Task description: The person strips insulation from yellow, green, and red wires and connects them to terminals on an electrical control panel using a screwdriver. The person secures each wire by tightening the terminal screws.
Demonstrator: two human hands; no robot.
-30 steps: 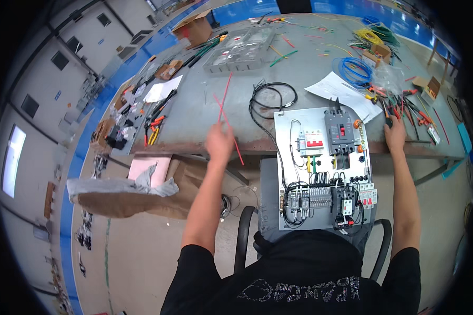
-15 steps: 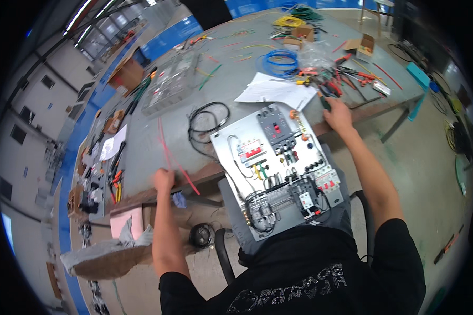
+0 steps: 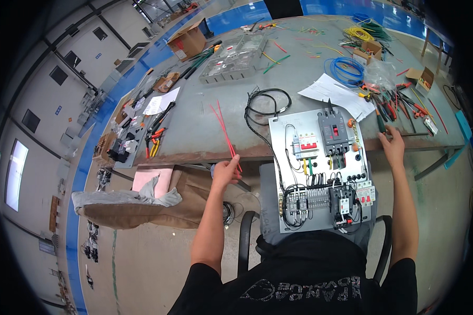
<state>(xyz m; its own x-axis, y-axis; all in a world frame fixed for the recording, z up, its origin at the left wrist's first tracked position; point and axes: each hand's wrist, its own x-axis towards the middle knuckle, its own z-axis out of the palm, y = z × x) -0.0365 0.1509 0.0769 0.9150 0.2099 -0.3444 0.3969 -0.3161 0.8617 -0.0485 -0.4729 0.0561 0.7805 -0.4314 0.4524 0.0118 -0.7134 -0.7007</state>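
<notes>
My left hand [image 3: 226, 172] is closed at the table's front edge, its fingers pinching the lower part of several thin red wires [image 3: 224, 127]. The wires' upper ends lean over the tabletop. At the right, my right hand [image 3: 393, 146] has its fingers apart beside the butt end of a green-handled screwdriver [image 3: 380, 123]. On my lap rests a light metal mounting plate [image 3: 281, 157]. It carries a large grey breaker [image 3: 333, 131], a white breaker with red levers [image 3: 306, 146], a contactor [image 3: 343, 203], a terminal row [image 3: 317, 199] and black wiring.
The grey table [image 3: 194, 126] bears a black cable coil [image 3: 270, 101], paper sheets [image 3: 341, 97], blue wire coil [image 3: 347, 72], pliers [image 3: 389, 107] and clear-covered boxes [image 3: 234, 63]. More tools [image 3: 156, 137] lie left. A covered chair [image 3: 142, 212] stands left of me.
My left hand has moved onto the red wires and closed on them. My right hand has drawn back slightly, baring more of the screwdriver handle. The view has turned left.
</notes>
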